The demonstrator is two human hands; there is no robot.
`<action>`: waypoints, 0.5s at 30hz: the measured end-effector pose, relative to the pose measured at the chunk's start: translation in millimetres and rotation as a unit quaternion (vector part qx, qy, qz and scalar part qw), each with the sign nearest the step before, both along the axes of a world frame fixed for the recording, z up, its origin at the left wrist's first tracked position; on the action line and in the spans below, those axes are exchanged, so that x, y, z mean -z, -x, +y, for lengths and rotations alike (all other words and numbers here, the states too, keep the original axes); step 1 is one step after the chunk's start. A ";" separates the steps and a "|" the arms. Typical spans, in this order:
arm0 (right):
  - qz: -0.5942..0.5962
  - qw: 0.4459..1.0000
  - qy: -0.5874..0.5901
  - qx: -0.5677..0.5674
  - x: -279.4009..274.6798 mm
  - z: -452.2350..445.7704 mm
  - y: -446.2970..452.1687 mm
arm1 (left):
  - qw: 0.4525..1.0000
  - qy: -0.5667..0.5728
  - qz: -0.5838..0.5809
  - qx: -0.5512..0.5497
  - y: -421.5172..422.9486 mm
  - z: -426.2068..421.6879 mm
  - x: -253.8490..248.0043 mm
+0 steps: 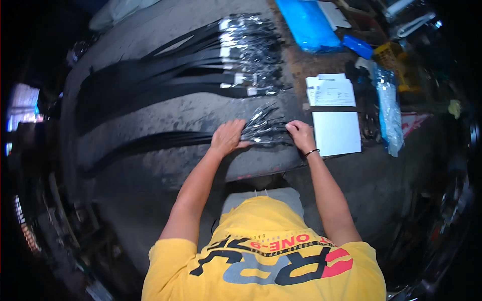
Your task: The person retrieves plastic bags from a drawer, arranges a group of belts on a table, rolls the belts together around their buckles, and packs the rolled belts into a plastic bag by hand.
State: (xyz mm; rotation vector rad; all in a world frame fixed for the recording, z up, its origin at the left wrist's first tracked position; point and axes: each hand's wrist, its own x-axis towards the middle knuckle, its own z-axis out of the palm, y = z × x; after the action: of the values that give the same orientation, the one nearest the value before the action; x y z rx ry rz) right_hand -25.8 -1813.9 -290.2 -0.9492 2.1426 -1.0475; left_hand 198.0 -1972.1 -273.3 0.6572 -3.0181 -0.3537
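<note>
Left grip [229, 136]: palm down and closed over the smaller bundle of black strips [193, 137], fingers on the far side, thumb along the near side. It sits where the bare strips meet the clear wrapping [260, 131]; how firm the hold is cannot be told.

Right grip [301, 135]: fingertips drawn together at the right-hand ends of the same bundle. Whether they pinch an end cannot be told. A dark wristband [312, 152] is worn on that wrist.

Position of bundle: flat on the desk [186, 113], near its front edge. The wrapped portion lies between the two grips; the bare lengths run out leftward past the left grip in a slight curve.

Surroundings: a larger bundle of black strips [165, 85] lies beyond the smaller one, apart from both grips, its wrapped ends also to the right. A white sheet [336, 133] lies just beside the right grip, with printed papers [331, 93] behind it. A blue packet [309, 27] lies farther back.
</note>
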 end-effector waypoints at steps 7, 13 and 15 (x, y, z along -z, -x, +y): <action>0.296 0.939 0.108 -0.142 -22.2 -35.1 -13.6 | 0.997 -0.060 0.012 0.036 -7.4 -2.0 1.0; 0.209 0.933 -0.049 -0.288 -34.2 -19.4 -30.5 | 0.998 -0.048 0.001 0.041 -8.4 2.1 -6.7; 0.228 0.924 -0.039 -0.304 -38.2 -15.2 -34.1 | 0.998 -0.053 0.011 0.044 -9.6 2.5 -6.3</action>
State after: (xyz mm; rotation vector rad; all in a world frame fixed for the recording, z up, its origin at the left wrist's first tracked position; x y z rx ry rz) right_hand 8.3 -1829.1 -252.0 -1.8037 1.9773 -0.4525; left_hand 207.6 -1969.6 -266.9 0.5228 -3.0305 -0.5226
